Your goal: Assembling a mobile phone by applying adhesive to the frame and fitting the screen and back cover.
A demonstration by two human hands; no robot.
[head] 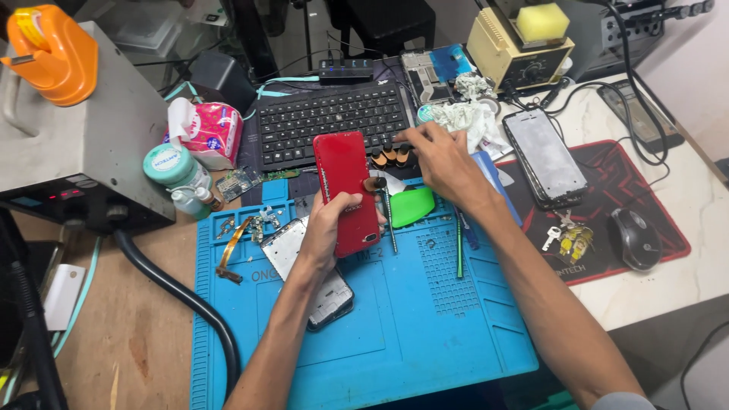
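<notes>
The red phone was gripped by the left hand, long axis pointed toward the blue mat's far edge; the right hand's fingers were pinched together at small bottles.

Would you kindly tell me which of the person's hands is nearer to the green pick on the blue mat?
The right hand is nearer, hovering just above the green pick. The left hand sits farther to the pick's left, holding the red phone.

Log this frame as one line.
left hand: holds red phone back cover | right hand: reaching at small bottles | surface: blue mat
</notes>
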